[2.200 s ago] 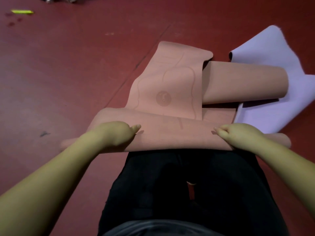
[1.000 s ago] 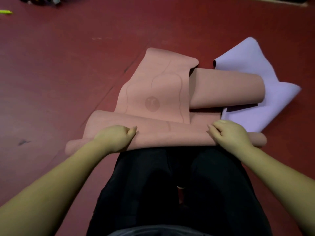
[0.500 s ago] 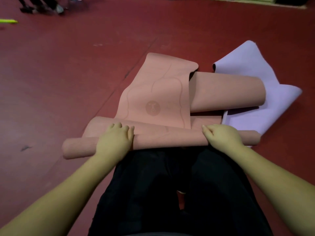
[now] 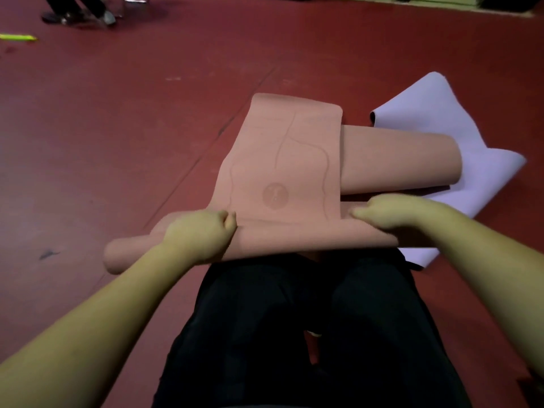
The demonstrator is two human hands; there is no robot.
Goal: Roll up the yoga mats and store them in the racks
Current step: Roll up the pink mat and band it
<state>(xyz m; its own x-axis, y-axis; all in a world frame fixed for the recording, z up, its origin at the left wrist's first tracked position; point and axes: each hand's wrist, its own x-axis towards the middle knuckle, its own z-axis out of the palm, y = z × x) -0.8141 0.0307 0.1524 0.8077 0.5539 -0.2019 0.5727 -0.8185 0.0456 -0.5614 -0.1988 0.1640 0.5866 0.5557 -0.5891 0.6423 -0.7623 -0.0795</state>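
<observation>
1 person, black trousers (image 4: 294, 334) | 2 hands: left hand (image 4: 200, 234) and right hand (image 4: 394, 213), fingers curled, gripping roll of pink mat (image 4: 282, 160) on floor (image 4: 117, 128) just before knees | 2 mats: purple mat (image 4: 435, 119) under pink, right | 1 yellow strip (image 4: 17, 37) far left

Pink yoga mat (image 4: 282, 160): salmon-pink, printed with faint curved guide lines and a round emblem; partly rolled, the roll lying crosswise on the red floor at the near end, the unrolled length folded and doubled back, one fold bulging out to the right. Lilac yoga mat (image 4: 435, 119): pale purple, plain, dark underside at one curled edge; lies loosely crumpled, partly beneath the pink mat's right side.
</observation>
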